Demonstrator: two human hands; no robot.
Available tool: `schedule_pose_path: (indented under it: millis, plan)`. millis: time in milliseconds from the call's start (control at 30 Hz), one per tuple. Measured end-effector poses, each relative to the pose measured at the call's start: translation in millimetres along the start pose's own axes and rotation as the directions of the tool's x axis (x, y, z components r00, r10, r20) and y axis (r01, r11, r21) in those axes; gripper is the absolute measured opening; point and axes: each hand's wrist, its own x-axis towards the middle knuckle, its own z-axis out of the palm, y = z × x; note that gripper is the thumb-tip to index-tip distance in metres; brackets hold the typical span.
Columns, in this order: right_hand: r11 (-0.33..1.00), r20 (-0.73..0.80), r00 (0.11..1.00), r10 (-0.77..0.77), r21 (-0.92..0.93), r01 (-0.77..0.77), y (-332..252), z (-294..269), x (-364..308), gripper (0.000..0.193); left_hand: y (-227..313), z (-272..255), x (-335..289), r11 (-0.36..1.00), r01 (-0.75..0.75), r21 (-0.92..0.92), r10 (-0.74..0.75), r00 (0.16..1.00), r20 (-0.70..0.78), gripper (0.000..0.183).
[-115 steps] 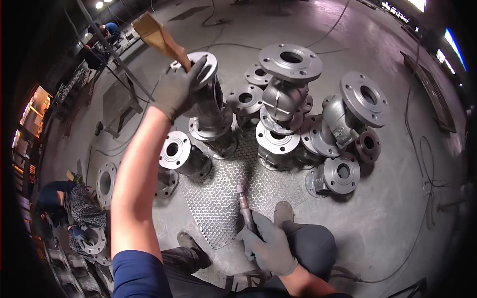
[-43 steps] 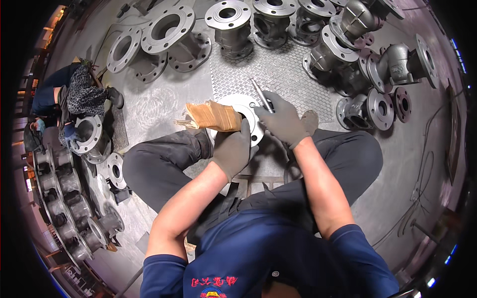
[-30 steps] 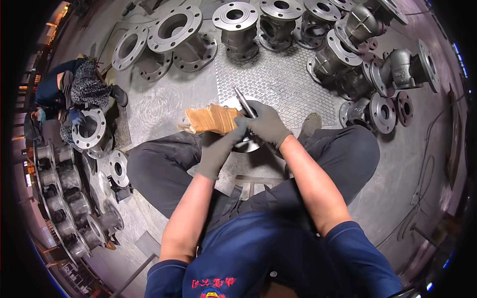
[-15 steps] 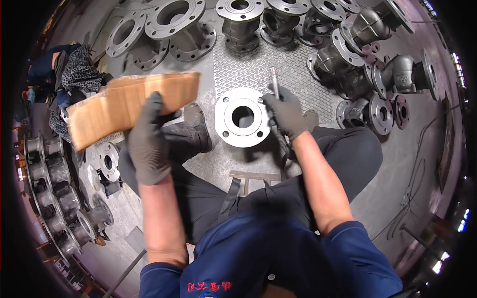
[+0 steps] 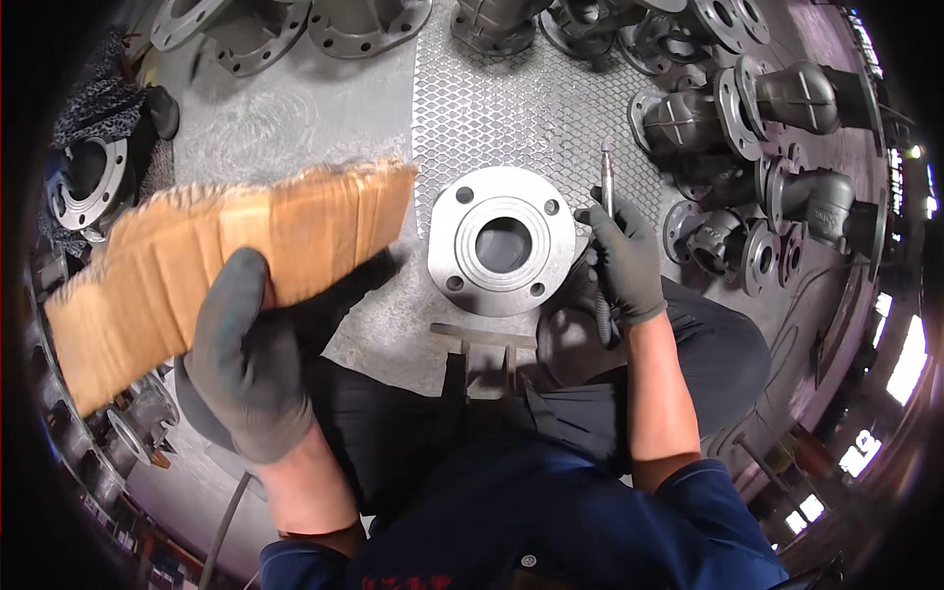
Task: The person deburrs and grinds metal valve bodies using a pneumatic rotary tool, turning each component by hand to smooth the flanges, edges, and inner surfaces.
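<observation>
My gloved left hand (image 5: 251, 359) grips a torn, creased piece of brown cardboard (image 5: 320, 236), thumb on top and fingers hidden underneath. The cardboard is held up left of a round grey metal flange (image 5: 455, 241), which faces up between my legs with a large centre bore and bolt holes near its rim. Just right of that flange, my gloved right hand (image 5: 631, 264) is closed round a slim, pen-shaped metal air tool (image 5: 608, 185). Its thin tip points away from me, and a dark ribbed hose (image 5: 603, 320) trails below the hand.
Flanged cast valve bodies (image 5: 492, 28) line the far side, with more valve bodies (image 5: 801, 98) stacked at the right. A diamond-pattern metal plate (image 5: 511, 108) covers the floor beyond the flange. A low metal stand (image 5: 482, 337) sits close to me. Flanged parts (image 5: 143, 418) stand at the left.
The whole view has shifted. The cardboard has come left and nearer in my left hand. My right hand, with the air tool, has drawn away from the flange's edge to the right.
</observation>
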Motion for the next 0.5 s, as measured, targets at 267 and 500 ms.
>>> schedule_pose_path:
  millis: [267,500]
  plan:
    - [0.988,-0.031,0.990,0.138,0.069,-0.136,-11,11,-4,0.029,22,3,0,0.810,-0.372,0.453,0.359,0.926,0.119,0.040]
    - [0.993,-0.065,0.994,0.085,0.081,-0.080,-19,13,-7,0.035,36,15,7,0.861,-0.311,0.403,0.312,0.948,0.064,0.036]
